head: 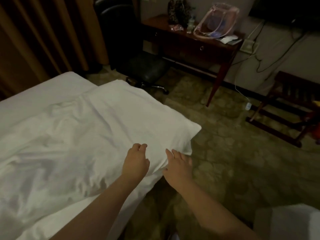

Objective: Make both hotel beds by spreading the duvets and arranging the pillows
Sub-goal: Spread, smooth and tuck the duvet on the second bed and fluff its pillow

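Observation:
A white duvet (72,129) lies wrinkled across the bed (43,85), its corner hanging over the near foot edge. My left hand (136,161) hovers over or rests on the duvet near that corner, fingers loosely curled, holding nothing. Just to its right, my right hand (177,164) lies on the duvet's edge with fingers fairly straight, thumb against a fold. A white corner of the second bed (294,222) shows at the bottom right. No pillow is visible.
A black office chair (143,66) stands beyond the bed's foot. A dark wooden desk (199,47) holds a clear bag (216,19). A luggage rack (285,108) sits at right. Brown curtains (43,35) hang at left. Patterned carpet (225,144) lies between the beds.

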A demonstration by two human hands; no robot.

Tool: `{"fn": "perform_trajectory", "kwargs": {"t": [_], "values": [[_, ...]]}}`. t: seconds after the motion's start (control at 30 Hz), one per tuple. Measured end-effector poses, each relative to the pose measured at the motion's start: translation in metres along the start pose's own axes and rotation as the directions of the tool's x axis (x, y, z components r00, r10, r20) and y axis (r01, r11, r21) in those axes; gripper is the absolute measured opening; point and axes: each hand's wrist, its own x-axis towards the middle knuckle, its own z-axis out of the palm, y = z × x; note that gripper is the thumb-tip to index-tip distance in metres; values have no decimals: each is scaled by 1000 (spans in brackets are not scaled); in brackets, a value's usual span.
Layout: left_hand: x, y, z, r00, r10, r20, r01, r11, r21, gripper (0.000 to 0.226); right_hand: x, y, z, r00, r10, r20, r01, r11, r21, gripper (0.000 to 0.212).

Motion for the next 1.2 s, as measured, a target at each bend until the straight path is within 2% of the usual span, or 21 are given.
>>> {"fn": "perform_trajectory", "kwargs": {"t": [0.17, 0.4, 0.57, 0.67, 0.73, 0.87, 1.07, 1.2], "values": [[48, 65, 35, 999, -2, 43, 2, 1000, 0, 53, 51, 73, -15, 999, 18, 34, -20, 999, 43, 66], [120, 92, 108, 984, -39, 173, 32, 999, 44, 54, 125, 136, 10, 991, 54, 121, -67, 993, 98, 64], [160, 91, 165, 917, -212, 337, 139, 964, 227, 64, 184, 178, 41, 972, 104, 210, -155, 957, 245, 66], [177, 88, 187, 890, -284, 357, 186, 941, 284, 69, 220, 199, 59, 924, 155, 349, -266, 917, 296, 68], [190, 91, 197, 905, -258, 337, 161, 943, 290, 70, 244, 208, 67, 899, 187, 395, -348, 854, 388, 64], [227, 108, 208, 927, -206, 315, 112, 950, 290, 70, 289, 219, 80, 923, 217, 319, -370, 731, 573, 53], [290, 147, 233, 940, -95, 327, -34, 930, 366, 60, 331, 251, 100, 950, 226, 217, -313, 720, 620, 37], [330, 152, 262, 911, -3, 412, -202, 869, 453, 65, 345, 270, 146, 971, 171, 165, -237, 676, 697, 45]]}}
